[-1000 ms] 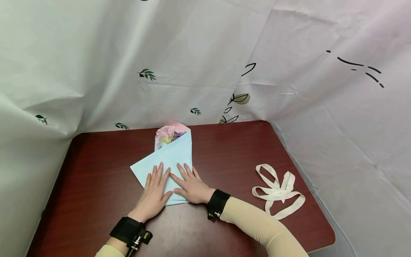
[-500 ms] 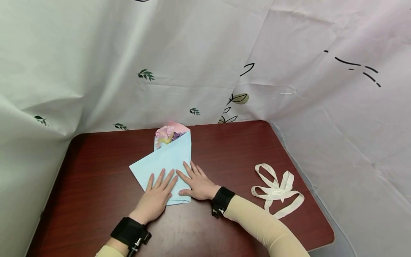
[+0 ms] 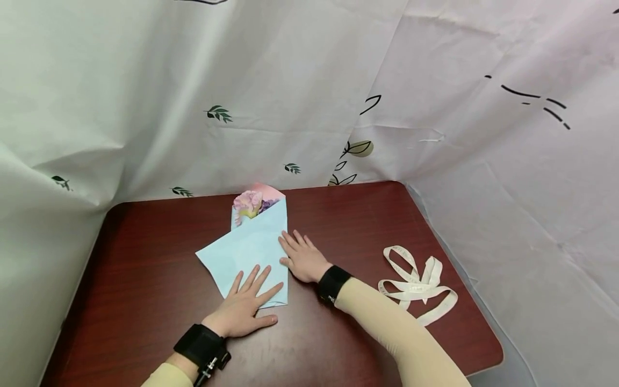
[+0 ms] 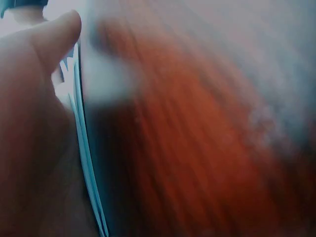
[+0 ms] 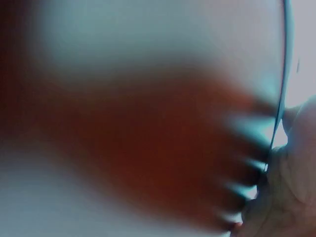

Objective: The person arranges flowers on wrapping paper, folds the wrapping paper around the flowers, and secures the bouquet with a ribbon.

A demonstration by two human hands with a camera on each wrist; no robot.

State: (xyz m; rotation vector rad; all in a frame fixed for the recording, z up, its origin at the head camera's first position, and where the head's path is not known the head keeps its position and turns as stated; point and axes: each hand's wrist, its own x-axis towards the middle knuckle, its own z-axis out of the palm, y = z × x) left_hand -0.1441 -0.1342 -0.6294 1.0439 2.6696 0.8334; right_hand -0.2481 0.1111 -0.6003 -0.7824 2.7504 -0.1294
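A light blue sheet of wrapping paper (image 3: 242,242), folded over, lies on the brown table. From its top peeks a pink flower (image 3: 247,201) beside a smaller purple flower (image 3: 268,205); their stems are hidden. My left hand (image 3: 242,309) rests with spread, straight fingers on the paper's lower part, its thumb over the tabletop. On the paper's right edge lie the straight fingertips of my right hand (image 3: 306,260), the palm over the wood. Both wrist views are blurred; the left one shows the folded paper edge (image 4: 86,158) next to my hand.
A loosely looped white ribbon (image 3: 417,290) lies on the right side of the table (image 3: 145,258). Behind the table and at its sides hangs a pale curtain (image 3: 290,80) with leaf prints.
My right hand has slid from the paper's middle to its right edge and a little farther away. My left hand has moved right and nearer to me, its fingers spreading wider.
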